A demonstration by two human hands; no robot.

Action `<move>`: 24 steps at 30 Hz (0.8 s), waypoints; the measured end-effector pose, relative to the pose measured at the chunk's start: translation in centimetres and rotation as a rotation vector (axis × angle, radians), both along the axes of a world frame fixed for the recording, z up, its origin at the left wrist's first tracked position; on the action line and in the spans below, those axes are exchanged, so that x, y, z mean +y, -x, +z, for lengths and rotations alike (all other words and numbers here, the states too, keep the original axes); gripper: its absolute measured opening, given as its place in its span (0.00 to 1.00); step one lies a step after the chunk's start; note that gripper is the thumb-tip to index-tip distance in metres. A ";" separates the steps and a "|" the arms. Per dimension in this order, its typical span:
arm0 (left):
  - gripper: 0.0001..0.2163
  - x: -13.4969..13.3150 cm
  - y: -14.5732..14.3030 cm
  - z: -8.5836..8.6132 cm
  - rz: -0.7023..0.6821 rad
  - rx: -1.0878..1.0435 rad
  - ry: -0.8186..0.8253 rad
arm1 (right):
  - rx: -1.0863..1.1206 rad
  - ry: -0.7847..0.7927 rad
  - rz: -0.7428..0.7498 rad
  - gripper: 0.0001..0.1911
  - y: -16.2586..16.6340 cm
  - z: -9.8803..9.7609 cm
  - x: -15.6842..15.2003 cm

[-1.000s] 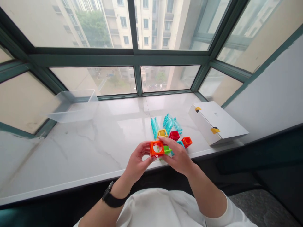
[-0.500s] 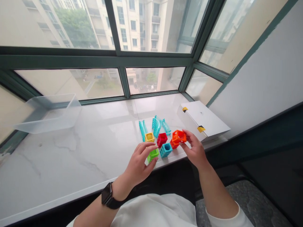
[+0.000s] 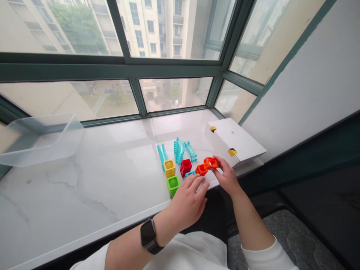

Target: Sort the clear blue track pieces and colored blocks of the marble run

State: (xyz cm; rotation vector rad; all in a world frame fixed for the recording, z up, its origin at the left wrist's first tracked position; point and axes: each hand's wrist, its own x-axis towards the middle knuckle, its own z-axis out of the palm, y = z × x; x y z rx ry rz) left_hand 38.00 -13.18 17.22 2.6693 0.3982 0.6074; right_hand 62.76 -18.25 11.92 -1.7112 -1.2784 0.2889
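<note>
At one o'clock from our spread left hand, the hollow orange plastic cube our right hand pinches seems light, stiff, best edge-held.

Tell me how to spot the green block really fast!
Start at the window frame, then look down to the white ledge. Colourful blocks sit near its front edge; go just left of the person's left hand. The green block is there, in front of the yellow block, the only green one.
</note>
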 end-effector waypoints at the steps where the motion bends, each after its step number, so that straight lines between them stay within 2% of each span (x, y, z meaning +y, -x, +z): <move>1: 0.24 0.0 -0.7 -0.5 0.041 0.052 -0.037 | 0.005 0.007 0.020 0.26 -0.3 -0.4 0.2; 4: 0.26 0.2 -2.8 -1.7 0.130 0.185 -0.125 | 0.020 0.030 0.075 0.26 -0.9 -1.6 0.9; 10: 0.29 0.9 -5.3 -3.2 0.159 0.324 -0.173 | 0.043 0.071 0.163 0.27 -1.4 -2.5 1.7; 18: 0.28 1.4 -6.3 -3.5 0.174 0.410 -0.136 | 0.050 0.081 0.190 0.29 -1.4 -3.2 2.1; 24: 0.27 1.3 -6.6 -4.0 0.167 0.372 -0.149 | 0.048 0.099 0.178 0.28 -1.6 -3.7 2.1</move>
